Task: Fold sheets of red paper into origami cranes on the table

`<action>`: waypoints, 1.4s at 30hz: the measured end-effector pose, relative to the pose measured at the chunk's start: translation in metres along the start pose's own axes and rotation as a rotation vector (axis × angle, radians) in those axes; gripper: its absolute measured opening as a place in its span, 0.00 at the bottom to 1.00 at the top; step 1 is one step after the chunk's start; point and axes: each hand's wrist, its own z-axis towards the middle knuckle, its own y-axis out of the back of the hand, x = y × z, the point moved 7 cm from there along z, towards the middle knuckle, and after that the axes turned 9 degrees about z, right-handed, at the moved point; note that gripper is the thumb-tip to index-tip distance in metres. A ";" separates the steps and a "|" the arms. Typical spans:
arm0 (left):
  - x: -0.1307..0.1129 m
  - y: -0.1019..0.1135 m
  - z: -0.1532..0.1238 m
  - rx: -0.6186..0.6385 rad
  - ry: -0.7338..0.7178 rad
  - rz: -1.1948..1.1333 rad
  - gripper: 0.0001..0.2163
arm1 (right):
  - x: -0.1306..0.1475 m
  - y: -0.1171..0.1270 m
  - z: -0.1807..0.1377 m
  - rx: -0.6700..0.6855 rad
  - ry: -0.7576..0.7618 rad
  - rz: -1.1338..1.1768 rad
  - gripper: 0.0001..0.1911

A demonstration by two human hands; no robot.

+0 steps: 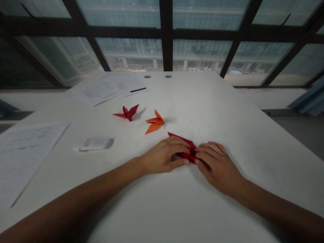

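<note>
White table [227,111] fills most of the view, running up to a window with dark frames [166,33]. One printed sheet [22,158] lies at the table's left edge, and more sheets [108,87] sit at the far side near the window.

The person's left hand [164,157] and right hand [219,165] meet near the middle of the table, fingertips almost touching, over a red paper [184,140] lying flat on the tabletop. The left hand pinches it between thumb and fingers. The right hand presses on it with its fingers held close together.

A small white device [93,144] rests well to the left. Beyond the hands stand an orange folded figure [154,124] and, just left of it, a dark red folded figure [128,113].
</note>
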 end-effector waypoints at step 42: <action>0.022 -0.006 -0.005 -0.087 0.377 0.433 0.23 | 0.016 -0.006 0.001 0.111 0.041 -0.058 0.08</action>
